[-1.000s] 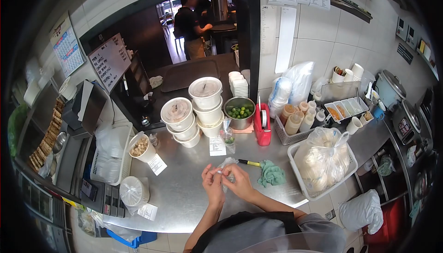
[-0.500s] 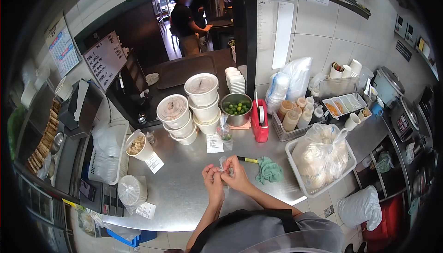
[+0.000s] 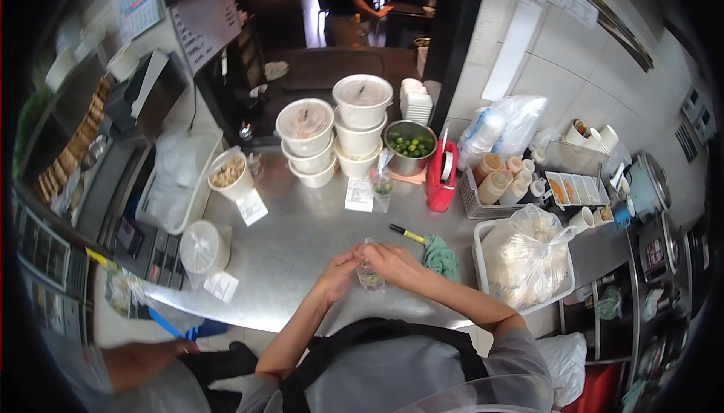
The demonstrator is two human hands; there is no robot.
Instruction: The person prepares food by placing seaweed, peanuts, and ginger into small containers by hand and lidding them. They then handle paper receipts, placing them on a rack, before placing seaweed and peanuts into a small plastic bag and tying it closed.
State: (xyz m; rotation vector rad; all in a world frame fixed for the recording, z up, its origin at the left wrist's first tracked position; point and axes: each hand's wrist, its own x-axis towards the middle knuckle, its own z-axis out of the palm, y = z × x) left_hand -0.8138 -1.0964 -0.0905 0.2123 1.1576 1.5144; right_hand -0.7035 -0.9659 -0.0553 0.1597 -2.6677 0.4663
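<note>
Close together over the steel counter (image 3: 271, 255), my two hands pinch the top of a small clear plastic bag (image 3: 370, 279). My left hand (image 3: 341, 271) grips it from the left, fingers closed. My right hand (image 3: 394, 262) is closed on it from the right and partly covers its neck. The bag hangs below the fingers; what it contains is hard to make out. Just beyond lie a black and yellow marker (image 3: 407, 233) and a crumpled green cloth (image 3: 441, 258). Farther back, a small bag with green contents (image 3: 382, 185) stands beside a printed receipt (image 3: 359, 194).
Lidded white tubs (image 3: 362, 100) stand stacked near a steel pot of limes (image 3: 409, 147) and a red tape dispenser (image 3: 441, 179). At right, a white basket (image 3: 483, 262) holds a large bag. An open tub (image 3: 231, 176) sits left. Another person's arm (image 3: 143, 360) shows at lower left.
My view has shifted, and the bag now shows hanging below my hands. Another person has come in at the lower left. Both hands keep hold of the bag.
</note>
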